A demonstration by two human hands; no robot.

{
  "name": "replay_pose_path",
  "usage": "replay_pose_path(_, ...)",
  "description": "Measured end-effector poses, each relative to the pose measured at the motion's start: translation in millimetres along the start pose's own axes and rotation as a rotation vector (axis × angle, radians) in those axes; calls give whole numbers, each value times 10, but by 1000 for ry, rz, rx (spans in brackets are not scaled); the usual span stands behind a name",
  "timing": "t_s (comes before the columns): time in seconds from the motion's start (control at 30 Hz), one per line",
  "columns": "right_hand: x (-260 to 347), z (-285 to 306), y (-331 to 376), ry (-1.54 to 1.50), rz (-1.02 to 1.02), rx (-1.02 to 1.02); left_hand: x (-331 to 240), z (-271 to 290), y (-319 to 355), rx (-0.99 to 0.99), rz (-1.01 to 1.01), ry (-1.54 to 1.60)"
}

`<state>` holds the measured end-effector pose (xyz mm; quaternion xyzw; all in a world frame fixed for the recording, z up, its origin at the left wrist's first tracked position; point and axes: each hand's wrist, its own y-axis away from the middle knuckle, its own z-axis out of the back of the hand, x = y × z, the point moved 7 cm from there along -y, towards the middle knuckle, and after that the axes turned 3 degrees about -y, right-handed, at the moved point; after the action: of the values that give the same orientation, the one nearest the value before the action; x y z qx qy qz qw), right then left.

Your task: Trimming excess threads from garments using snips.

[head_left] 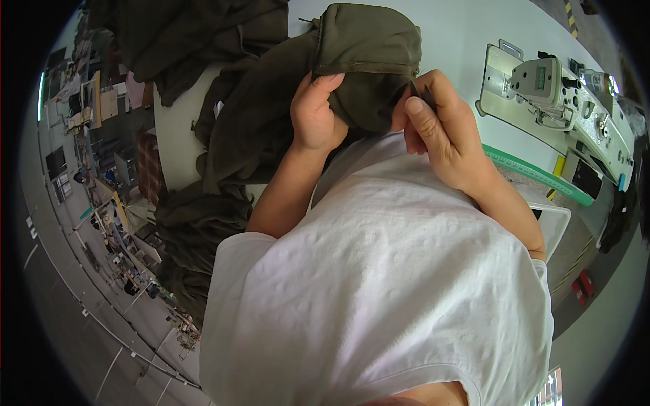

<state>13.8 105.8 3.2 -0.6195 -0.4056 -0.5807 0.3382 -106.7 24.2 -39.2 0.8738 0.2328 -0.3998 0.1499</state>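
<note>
A dark olive garment [369, 40] lies bunched on the table before me, one rounded, seamed section of it raised toward my chest. My left hand [317, 115] grips this section at its left edge, thumb on top along the seam and the other fingers hidden under the cloth. At the right edge of the same section, my right hand [443, 132] is closed, thumb against bent fingers. A thin dark piece shows between thumb and forefinger; I cannot tell whether it is a cloth edge or a small tool.
A white sewing machine [548, 88] stands on the table to the right, with a green ruler strip [535, 172] along the near edge. More olive garments [196, 40] are heaped at the far left, and another pile [196, 230] hangs by my left side. A white bin [556, 227] sits by my right elbow.
</note>
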Motion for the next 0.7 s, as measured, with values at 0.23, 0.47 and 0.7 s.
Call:
replay_pose_path(0.23,-136,-66,-39,-37,-265,74,11,-18,19,-1,16,11)
replay_pose_path(0.47,-139,-64,-72,2,-259,63,14,-24,28,16,16,15)
replay_pose_path(0.7,-139,-65,-76,-11,-250,51,10,-39,22,34,13,8)
